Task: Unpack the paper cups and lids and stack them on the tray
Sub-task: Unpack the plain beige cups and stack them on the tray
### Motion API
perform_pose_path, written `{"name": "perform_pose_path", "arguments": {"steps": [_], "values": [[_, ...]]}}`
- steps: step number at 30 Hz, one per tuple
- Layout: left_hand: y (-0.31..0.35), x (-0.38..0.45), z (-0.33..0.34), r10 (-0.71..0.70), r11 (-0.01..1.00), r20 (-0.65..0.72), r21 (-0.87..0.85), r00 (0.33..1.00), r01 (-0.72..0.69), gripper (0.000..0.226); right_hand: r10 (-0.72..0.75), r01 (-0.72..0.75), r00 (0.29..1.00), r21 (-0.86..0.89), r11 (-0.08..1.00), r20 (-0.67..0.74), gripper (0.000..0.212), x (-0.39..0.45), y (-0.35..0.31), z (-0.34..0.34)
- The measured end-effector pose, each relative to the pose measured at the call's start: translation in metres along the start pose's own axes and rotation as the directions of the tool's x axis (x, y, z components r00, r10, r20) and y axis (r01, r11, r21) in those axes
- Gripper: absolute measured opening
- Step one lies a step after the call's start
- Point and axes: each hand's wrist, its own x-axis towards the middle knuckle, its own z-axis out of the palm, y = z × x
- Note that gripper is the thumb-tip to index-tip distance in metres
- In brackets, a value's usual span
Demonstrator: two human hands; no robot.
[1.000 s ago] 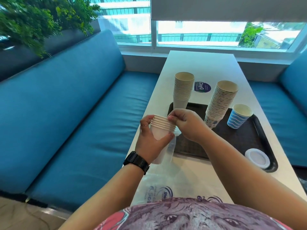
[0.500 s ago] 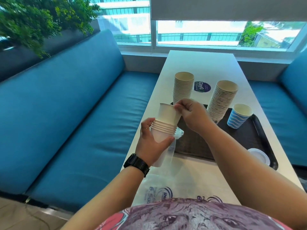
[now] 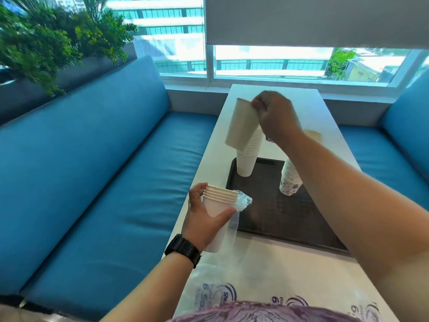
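The right hand (image 3: 276, 115) pinches the rim of a single paper cup (image 3: 242, 123) and holds it tilted above the tall white stack (image 3: 249, 154), which stands on the far left corner of the dark tray (image 3: 267, 219). The cup's lower edge overlaps the top of that stack, so whether the two touch cannot be told, and the stack's top rim is hidden behind it. The left hand (image 3: 204, 217) grips a short stack of cups (image 3: 220, 201) near the tabletop's (image 3: 274, 263) left edge, just in front of the tray; a clear plastic sleeve (image 3: 234, 219) is pushed down round these cups and bunched at their rim, blurring their lower part. A patterned stack (image 3: 290, 180) stands on the tray, its upper half covered by the right forearm. Anything further right on the tray is hidden behind that arm. A printed plastic bag (image 3: 216, 293) lies on the near tabletop, cut off at the bottom edge; its lettering is only partly legible.
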Motion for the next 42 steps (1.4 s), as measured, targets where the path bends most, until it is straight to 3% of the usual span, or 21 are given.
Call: {"name": "perform_pose_path", "arguments": {"steps": [6,11,21,29,32,36,39,42], "values": [[-0.006,0.006,0.002,0.007,1.0,-0.013,-0.023,1.0,-0.007,0.08,-0.1,0.081,0.99,-0.181,0.98,-0.1,0.021,0.044,0.004,0.0],[-0.007,0.008,0.003,-0.027,1.0,0.008,0.003,1.0,0.027,0.078,-0.193,0.168,0.981,-0.35,0.922,-0.036,0.023,0.055,0.024,0.017],[-0.01,0.013,0.007,-0.021,0.999,0.01,0.046,1.0,0.021,0.08,-0.057,0.155,0.972,-0.445,0.882,0.226,0.024,0.02,0.062,0.059],[-0.008,0.01,0.006,-0.015,1.0,0.009,0.016,1.0,0.015,0.076,-0.048,0.163,0.969,-0.477,0.864,0.244,0.029,0.012,0.071,0.067],[-0.007,0.01,0.005,-0.009,1.0,-0.009,-0.007,1.0,0.009,0.082,-0.094,0.182,0.972,-0.436,0.881,0.217,0.038,0.001,0.069,0.065],[-0.004,0.009,0.005,-0.003,0.999,-0.028,-0.032,1.0,0.002,0.081,-0.163,0.2,0.975,-0.285,0.937,0.149,0.03,-0.03,0.052,0.062],[-0.001,0.007,0.004,0.005,0.999,-0.029,-0.036,1.0,-0.006,0.082,-0.151,0.169,0.972,-0.085,0.982,0.178,0.02,-0.063,0.032,0.053],[0.004,0.006,0.004,0.009,1.0,-0.03,-0.025,1.0,-0.01,0.083,-0.041,0.037,0.955,0.02,0.999,0.295,0.022,-0.093,0.017,0.041]]}}
